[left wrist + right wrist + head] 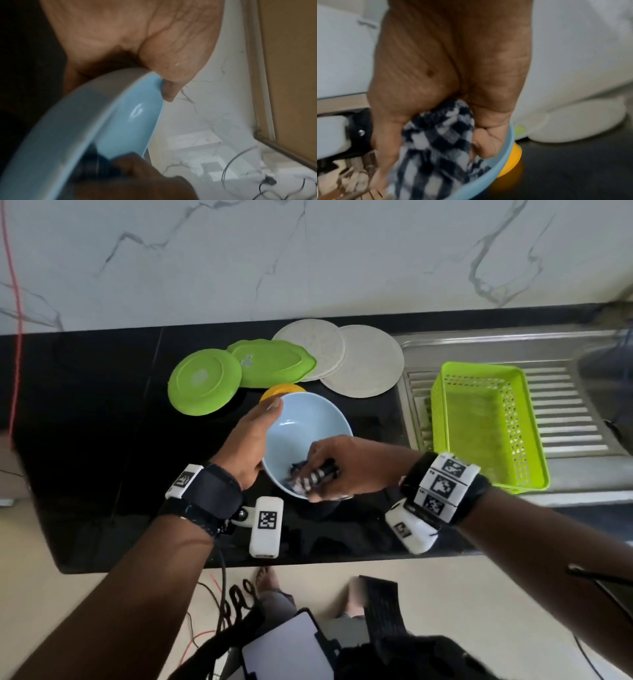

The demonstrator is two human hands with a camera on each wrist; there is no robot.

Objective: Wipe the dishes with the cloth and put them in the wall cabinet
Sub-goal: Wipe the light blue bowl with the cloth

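Observation:
A light blue bowl (305, 426) is held tilted above the black counter. My left hand (255, 436) grips its left rim, thumb over the edge (169, 92). My right hand (337, 467) holds a bunched dark-and-white checked cloth (310, 479) pressed inside the bowl's near side; the same cloth (436, 146) fills the right wrist view inside the blue rim (506, 152). On the counter behind lie a round green plate (205, 381), a wavy-edged green plate (272, 363), two off-white plates (364, 361) and a yellow dish (281, 389) half hidden by the bowl.
A lime green perforated basket (486, 422) stands on the steel sink drainboard (565, 419) to the right. A marble wall (308, 258) backs the counter. A red cord (15, 337) hangs at the far left. The counter's front edge (239, 565) is close below my wrists.

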